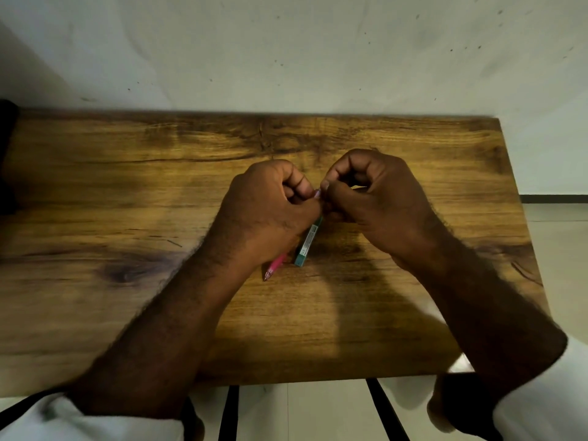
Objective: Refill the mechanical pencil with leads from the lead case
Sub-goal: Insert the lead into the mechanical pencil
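A brown, knotty wooden surface (127, 218) stood against a pale, speckled wall (286, 52); light tiled floor (556, 249) showed right, black bars (229, 415) beneath the near edge.

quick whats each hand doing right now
Left hand: grips the pink plastic mechanical pencil.
Right hand: pinches that pencil's pale top end.

We record a wooden table (127, 192) with a streaked brown top and dark knots. A teal lead case (306, 243) and a pink mechanical pencil (276, 265) sit low over its middle. We cannot confirm that either rests on the surface.
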